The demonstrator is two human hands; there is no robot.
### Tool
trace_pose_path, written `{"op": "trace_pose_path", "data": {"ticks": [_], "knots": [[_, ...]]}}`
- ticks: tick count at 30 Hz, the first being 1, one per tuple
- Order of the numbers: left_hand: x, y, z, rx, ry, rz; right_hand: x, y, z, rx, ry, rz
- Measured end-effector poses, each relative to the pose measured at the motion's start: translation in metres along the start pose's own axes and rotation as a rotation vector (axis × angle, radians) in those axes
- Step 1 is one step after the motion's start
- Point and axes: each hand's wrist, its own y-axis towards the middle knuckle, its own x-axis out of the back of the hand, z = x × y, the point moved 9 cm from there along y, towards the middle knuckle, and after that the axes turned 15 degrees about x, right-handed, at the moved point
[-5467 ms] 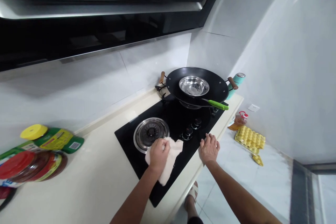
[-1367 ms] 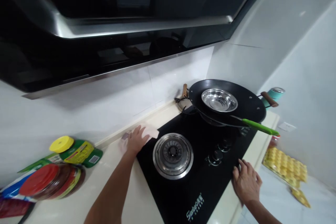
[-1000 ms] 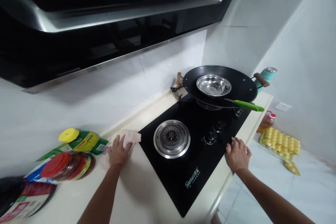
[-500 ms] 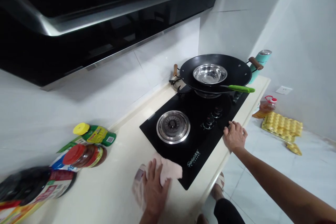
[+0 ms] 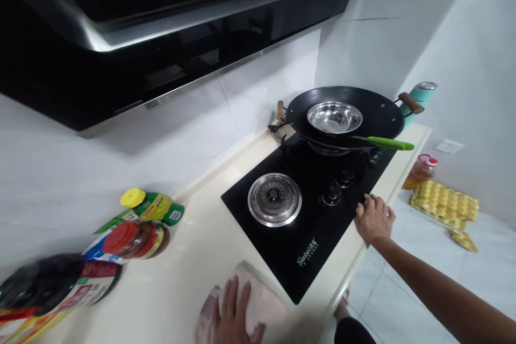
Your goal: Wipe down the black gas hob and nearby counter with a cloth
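My left hand [image 5: 236, 314] lies flat on a pale pink cloth [image 5: 258, 301], fingers stretched out, at the bottom of the view. The cloth rests on the cream counter [image 5: 201, 258], just off the near left corner of the black gas cooktop [image 5: 278, 252]. My right hand [image 5: 374, 219] leans on the cooktop's front edge and the counter strip beside it, fingers loosely bent and holding nothing. Between the hands and the wall is a bare round burner [image 5: 274, 200], with control knobs [image 5: 332, 193] to its right.
A black wok [image 5: 363, 113] on the far burner holds a steel bowl [image 5: 334, 117] and a green-handled utensil [image 5: 389, 143]. Jars and bottles, including a red-lidded jar [image 5: 135, 239], line the wall at left. A range hood [image 5: 181, 37] hangs overhead. Yellow egg trays [image 5: 445, 204] lie on the floor.
My left hand and the cloth have slid toward me, off the cooktop's corner onto the counter. My right hand keeps its place on the edge. The view has shifted slightly left.
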Motion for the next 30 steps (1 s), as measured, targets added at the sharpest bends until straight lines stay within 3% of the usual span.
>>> {"op": "trace_pose_path", "data": {"ticks": [5, 10, 14, 17, 20, 22, 25, 30], "knots": [[0.045, 0.13, -0.008, 0.181, -0.056, -0.048, 0.0, 0.0, -0.001, 0.006, 0.002, -0.015], [0.059, 0.236, -0.005, 0.276, -0.075, -0.107, 0.0, -0.001, -0.001, 0.01, -0.011, -0.03], [0.061, 0.294, 0.002, 0.365, -0.095, -0.135, 0.0, -0.001, -0.003, 0.02, -0.026, -0.049], [0.059, 0.312, 0.002, 0.408, -0.109, -0.137, -0.001, -0.001, -0.004, 0.016, -0.02, -0.034], [0.053, 0.3, -0.007, 0.364, -0.111, -0.116, 0.001, 0.0, -0.004, 0.008, -0.011, -0.029], [0.049, 0.273, -0.019, 0.282, -0.105, -0.1, 0.002, 0.0, -0.003, 0.005, -0.006, -0.026], [0.046, 0.207, -0.042, 0.135, -0.094, -0.089, 0.002, -0.001, -0.003, 0.002, 0.009, -0.015], [0.037, 0.067, -0.085, -0.087, -0.07, -0.146, 0.004, -0.001, -0.003, 0.0, 0.024, -0.02]]}}
